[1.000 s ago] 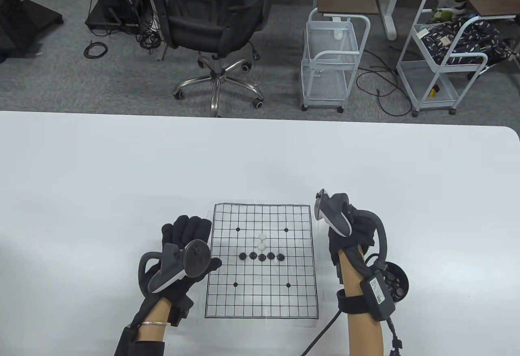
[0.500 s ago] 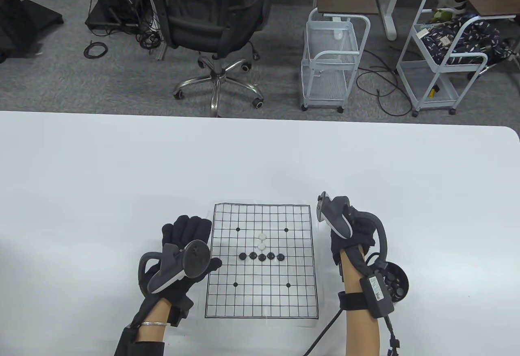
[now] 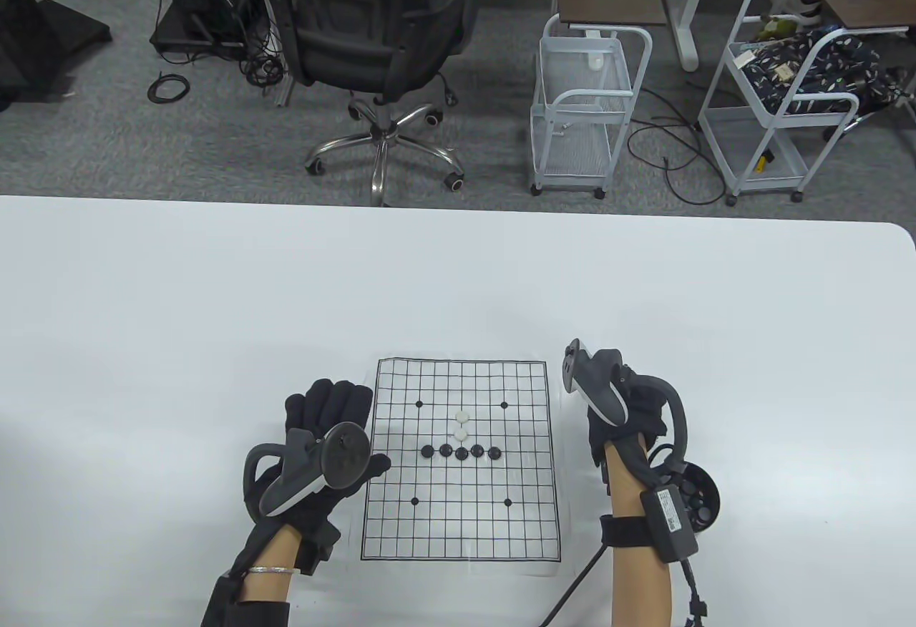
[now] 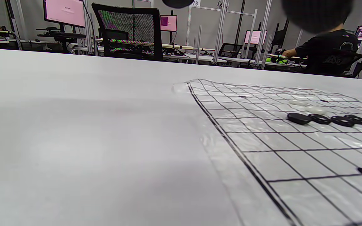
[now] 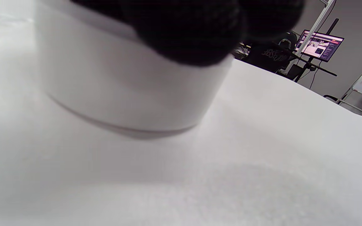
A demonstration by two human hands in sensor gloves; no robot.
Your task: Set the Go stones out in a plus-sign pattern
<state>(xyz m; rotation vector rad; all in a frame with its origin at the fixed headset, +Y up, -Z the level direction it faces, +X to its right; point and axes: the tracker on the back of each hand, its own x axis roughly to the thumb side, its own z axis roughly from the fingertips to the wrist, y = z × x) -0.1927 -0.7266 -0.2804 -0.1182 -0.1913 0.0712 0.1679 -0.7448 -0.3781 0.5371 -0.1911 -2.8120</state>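
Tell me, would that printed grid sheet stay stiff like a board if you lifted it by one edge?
Probably not. The grid sheet looks like a thin, glossy film: in the left wrist view its border ripples and catches light, so it would likely flop. It seems light and might slide on the smooth table. Lifting it would likely tip the black stones and white stones off.

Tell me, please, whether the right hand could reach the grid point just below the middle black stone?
Probably yes: the right hand sits beside the board, and the squares below the black row lie bare.
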